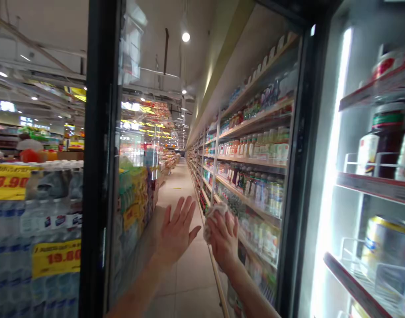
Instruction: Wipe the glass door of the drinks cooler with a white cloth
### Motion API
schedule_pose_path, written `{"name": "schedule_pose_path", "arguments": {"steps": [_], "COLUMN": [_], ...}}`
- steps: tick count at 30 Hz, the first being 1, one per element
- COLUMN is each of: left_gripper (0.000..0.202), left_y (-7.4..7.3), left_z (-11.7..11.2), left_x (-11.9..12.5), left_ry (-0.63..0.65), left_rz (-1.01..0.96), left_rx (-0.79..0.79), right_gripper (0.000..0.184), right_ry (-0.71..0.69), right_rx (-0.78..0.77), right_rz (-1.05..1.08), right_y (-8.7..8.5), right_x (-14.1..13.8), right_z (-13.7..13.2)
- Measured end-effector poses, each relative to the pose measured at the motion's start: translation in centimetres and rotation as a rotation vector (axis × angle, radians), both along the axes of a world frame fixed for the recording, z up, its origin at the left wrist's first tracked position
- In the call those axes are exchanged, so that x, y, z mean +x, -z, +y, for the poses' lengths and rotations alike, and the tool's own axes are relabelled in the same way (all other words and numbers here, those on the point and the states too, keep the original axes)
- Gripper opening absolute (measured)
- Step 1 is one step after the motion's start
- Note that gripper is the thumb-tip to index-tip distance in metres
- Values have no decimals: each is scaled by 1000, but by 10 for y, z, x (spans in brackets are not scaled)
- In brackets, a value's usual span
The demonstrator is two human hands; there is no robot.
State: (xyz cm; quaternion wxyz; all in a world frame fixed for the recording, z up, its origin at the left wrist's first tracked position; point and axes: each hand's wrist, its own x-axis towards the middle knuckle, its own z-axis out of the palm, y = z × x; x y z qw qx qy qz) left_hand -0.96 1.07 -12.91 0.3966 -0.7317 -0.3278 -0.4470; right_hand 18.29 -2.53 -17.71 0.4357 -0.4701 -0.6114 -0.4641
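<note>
Head view: left hand (176, 229) spread, right hand (224, 240) clutches cloth (212, 217); yellow tag (9, 182) reads 8.90.

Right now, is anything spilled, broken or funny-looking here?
Nothing looks spilled or broken. Only the glass cooler door stands swung open, with the left hand flat on it and the right hand pressing a crumpled cloth to it. Bottles stand upright on the shelves.

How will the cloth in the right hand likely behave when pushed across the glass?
The cloth is bunched into folds under the right hand, so it is probably soft and floppy, not stiff. It looks small and thin, likely light. Pressed on the glass door, it should slide and flatten rather than roll.
</note>
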Motion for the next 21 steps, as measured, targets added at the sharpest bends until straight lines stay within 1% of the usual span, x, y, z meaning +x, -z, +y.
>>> {"name": "schedule_pose_path", "arguments": {"steps": [1,2,4,5,6,7,8,10,11,12,13,14,16,18,19,20,21], "left_gripper": [65,67,73,75,77,79,80,81,82,82,83,84,84,83,83,82,83], "left_y": [2,5,13,18,21,25,27,29,29,28,28,28,28,28,28,29,29], "left_z": [-1,-3,-7,-9,-10,-11,-11,-12,-12,-13,-13,-13,-14,-13,-13,-13,-12], "left_x": [-3,-6,-12,-14,-16,-17,-17,-17,-17,-16,-16,-16,-15,-15,-14,-14,-14], "left_ry": [-5,-11,-21,-30,-40,-47,-52,-59,-58,-59,-63,-66,-74,-78,-79,-81,-81], "left_rz": [18,41,80,91,96,99,100,97,99,97,97,98,99,96,96,92,88], "left_rx": [-12,-28,-45,-54,-62,-69,-76,-96,-101,-108,-116,-123,-128,-115,-107,-98,-86], "right_gripper": [42,42,45,46,47,47,47,45,45,45,45,46,46,48,49,49,49], "right_ry": [19,65,183,221,232,212,163,30,-22,-50,-48,-13,115,207,208,180,132], "right_rx": [3,28,105,135,153,139,100,-6,-45,-74,-82,-67,9,89,102,79,34], "right_rz": [-6,50,266,363,415,402,323,85,-9,-65,-77,-39,144,317,339,296,191], "right_y": [2,3,2,1,1,1,3,10,13,17,19,21,22,22,23,26,29], "right_x": [7,19,43,49,49,42,31,8,1,0,5,14,36,46,43,37,29], "right_z": [-3,-5,-9,-10,-10,-9,-8,-6,-7,-7,-8,-10,-13,-14,-14,-14,-14]}}
